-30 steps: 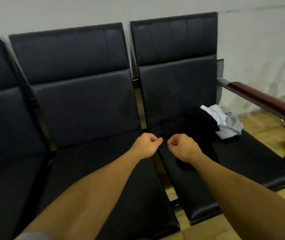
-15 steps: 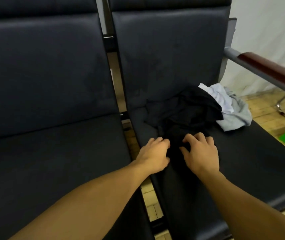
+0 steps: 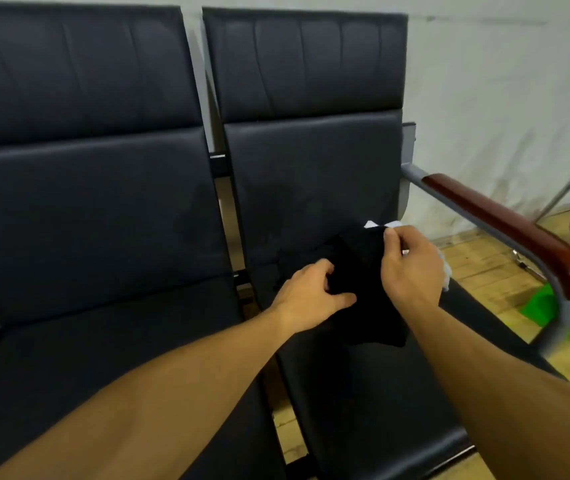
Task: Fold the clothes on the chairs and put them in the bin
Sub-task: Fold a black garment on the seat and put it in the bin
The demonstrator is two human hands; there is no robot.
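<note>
Black garment (image 3: 359, 271) — limp, creased, in both hands — smooth leather seat (image 3: 380, 393).

Two chairs stand side by side against the wall (image 3: 484, 81), the left chair (image 3: 86, 220) and the right chair (image 3: 311, 168) with a narrow gap between them. A garment (image 3: 363, 271) lies on the right chair's seat, toward its far part. The left hand (image 3: 308, 296) is at the garment's left edge, the right hand (image 3: 411, 268) at its right edge. A second cloth (image 3: 444, 271) lies just behind the right hand. The armrest (image 3: 505, 223) runs along the right chair's right side, with the floor (image 3: 484, 271) beyond it.
</note>
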